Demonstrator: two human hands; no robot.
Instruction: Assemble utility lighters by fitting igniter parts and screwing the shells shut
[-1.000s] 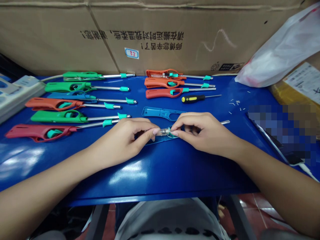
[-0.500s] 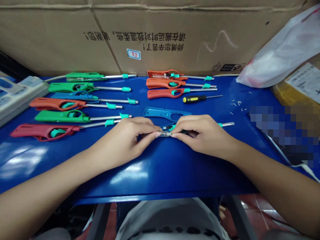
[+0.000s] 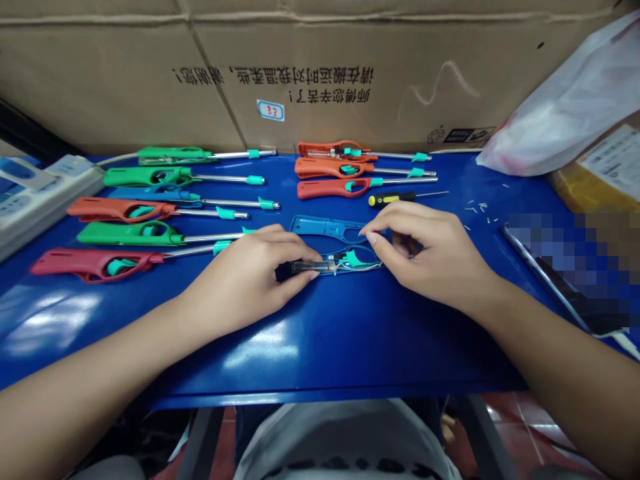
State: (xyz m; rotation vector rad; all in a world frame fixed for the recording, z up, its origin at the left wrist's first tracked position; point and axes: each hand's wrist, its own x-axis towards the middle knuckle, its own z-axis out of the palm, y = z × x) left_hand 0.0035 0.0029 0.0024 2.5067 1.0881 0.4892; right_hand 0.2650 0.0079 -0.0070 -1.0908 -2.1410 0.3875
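On the blue table [image 3: 320, 347] lies an opened blue lighter half [image 3: 345, 259] with a clear gas tube, teal trigger and thin wires inside. My left hand [image 3: 255, 273] is closed on the tube end and holds it down in the shell. My right hand [image 3: 430, 253] hovers just to the right, thumb and forefinger pinched above the teal trigger; what they pinch is too small to see. The empty blue cover half [image 3: 325, 227] lies just behind.
Several finished long-nose lighters, green, red and blue [image 3: 135, 233], lie in a row at left; three orange ones [image 3: 345, 177] at the back. A black-yellow screwdriver [image 3: 395, 198], small screws [image 3: 480, 208], a cardboard box [image 3: 320, 73], a white plastic bag [image 3: 565, 113], a power strip [image 3: 30, 193].
My right hand has lifted off the tube and drawn back to the right, uncovering the teal trigger and wires. The left hand stayed on the tube.
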